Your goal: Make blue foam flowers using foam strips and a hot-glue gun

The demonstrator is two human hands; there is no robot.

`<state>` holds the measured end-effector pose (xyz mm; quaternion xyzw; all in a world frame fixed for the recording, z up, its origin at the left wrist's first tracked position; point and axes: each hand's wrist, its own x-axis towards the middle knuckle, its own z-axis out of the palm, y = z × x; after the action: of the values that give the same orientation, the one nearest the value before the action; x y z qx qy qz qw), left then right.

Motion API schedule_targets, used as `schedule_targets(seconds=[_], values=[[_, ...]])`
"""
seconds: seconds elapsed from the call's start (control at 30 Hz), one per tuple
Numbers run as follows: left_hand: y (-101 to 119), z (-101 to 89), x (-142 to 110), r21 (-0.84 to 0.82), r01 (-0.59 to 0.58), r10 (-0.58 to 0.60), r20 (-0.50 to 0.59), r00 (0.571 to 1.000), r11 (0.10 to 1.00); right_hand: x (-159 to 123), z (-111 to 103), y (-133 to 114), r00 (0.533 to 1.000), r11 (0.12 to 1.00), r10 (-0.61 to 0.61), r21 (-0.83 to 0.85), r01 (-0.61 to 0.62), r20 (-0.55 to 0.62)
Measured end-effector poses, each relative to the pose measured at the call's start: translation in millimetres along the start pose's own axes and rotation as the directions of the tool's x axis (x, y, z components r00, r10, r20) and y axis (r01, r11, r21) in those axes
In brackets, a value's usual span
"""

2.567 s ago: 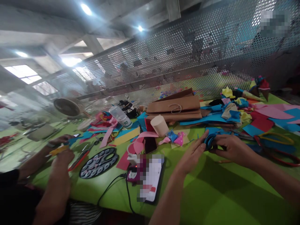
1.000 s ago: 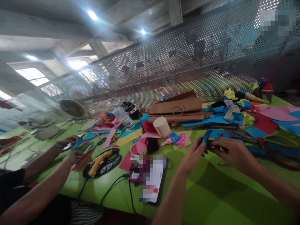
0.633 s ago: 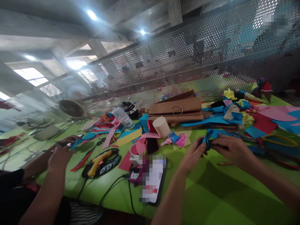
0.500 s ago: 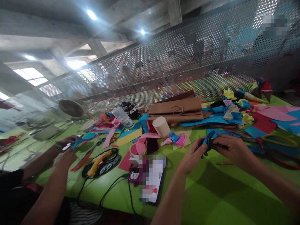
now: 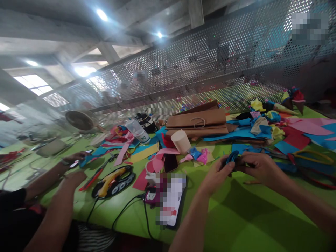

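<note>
Left hand (image 5: 217,173) pinches one side of the curled blue piece (image 5: 232,157), right hand (image 5: 258,166) the other! A light, steady squeeze should best guard its curves.

**Blue paper lower, glue gun set down**

The blue paper (image 5: 232,157), which half a second ago arched up above the fingertips, now sits lower and more bunched between the hands. The left hand (image 5: 218,174), its fingers straight at first, has curled them in, with the thumb over the paper. The glue gun (image 5: 112,182), earlier in a co-worker's hand (image 5: 75,177), now lies across the palette (image 5: 123,185), its cord (image 5: 90,211) showing below. That hand, stretched to the red tool (image 5: 90,180) a second ago, has drawn back slightly.
</note>
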<state>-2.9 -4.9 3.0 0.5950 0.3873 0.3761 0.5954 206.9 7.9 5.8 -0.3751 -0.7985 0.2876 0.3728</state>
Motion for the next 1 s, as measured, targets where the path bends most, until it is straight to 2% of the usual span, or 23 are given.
schedule_targets(seconds=[0.2,0.43,0.57,0.73,1.0], values=[[0.0,0.5,-0.1,0.007,0.045,-0.044,-0.059,0.997,0.999,1.9,-6.6,1.9,0.998,1.000,0.007,0.008,-0.008,0.062],[-0.5,-0.7,1.1,-0.035,0.030,-0.030,-0.014,0.999,0.999,2.1,-10.9,5.4,0.992,0.999,-0.020,-0.028,0.024,0.123],[1.5,0.2,2.1,0.001,0.005,-0.005,-0.012,1.000,1.000,2.0,-10.0,4.8,0.992,0.998,-0.028,-0.051,0.035,0.125],[4.7,1.9,1.5,0.009,0.032,-0.032,-0.035,0.999,0.999,2.2,-9.9,2.8,0.990,0.995,-0.022,-0.089,0.034,0.138],[-2.9,-0.9,2.0,-0.035,0.059,-0.060,-0.055,0.997,0.998,1.5,-7.6,2.5,0.992,0.996,-0.008,-0.084,0.019,0.125]])
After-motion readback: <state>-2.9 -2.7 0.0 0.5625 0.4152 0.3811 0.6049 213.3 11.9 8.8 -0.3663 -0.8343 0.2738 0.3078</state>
